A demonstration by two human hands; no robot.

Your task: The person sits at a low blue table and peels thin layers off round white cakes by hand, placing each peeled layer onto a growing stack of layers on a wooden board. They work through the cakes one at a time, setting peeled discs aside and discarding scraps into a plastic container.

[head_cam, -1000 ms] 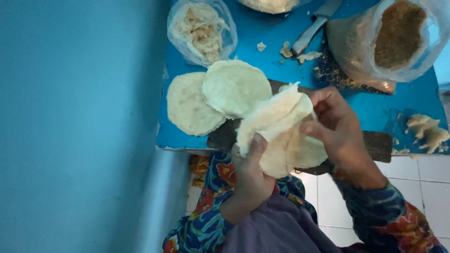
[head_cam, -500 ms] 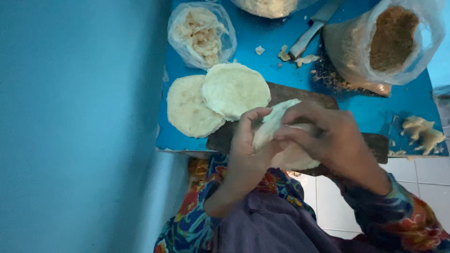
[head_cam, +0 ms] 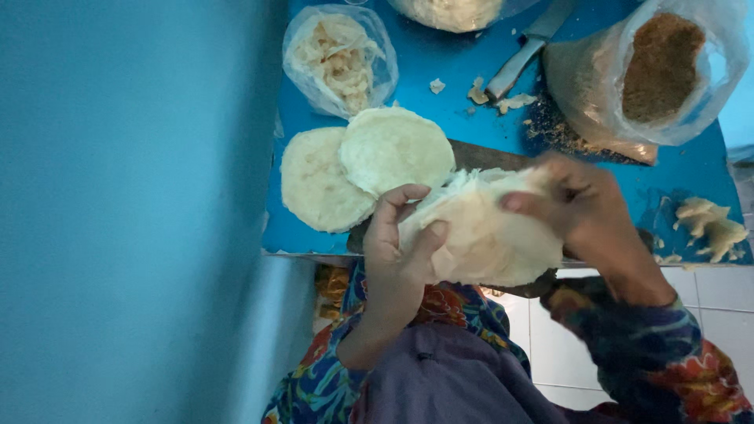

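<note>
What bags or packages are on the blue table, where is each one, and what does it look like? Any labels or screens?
Clear plastic bag of pale shredded dough scraps: far left of the blue table, rounded, open top.
Clear plastic bag of brown crumbly powder: far right, bulging, mouth open.
Clear bag or bowl of pale filling: top edge, mostly cut off.
No labels, signs or screens show.
</note>
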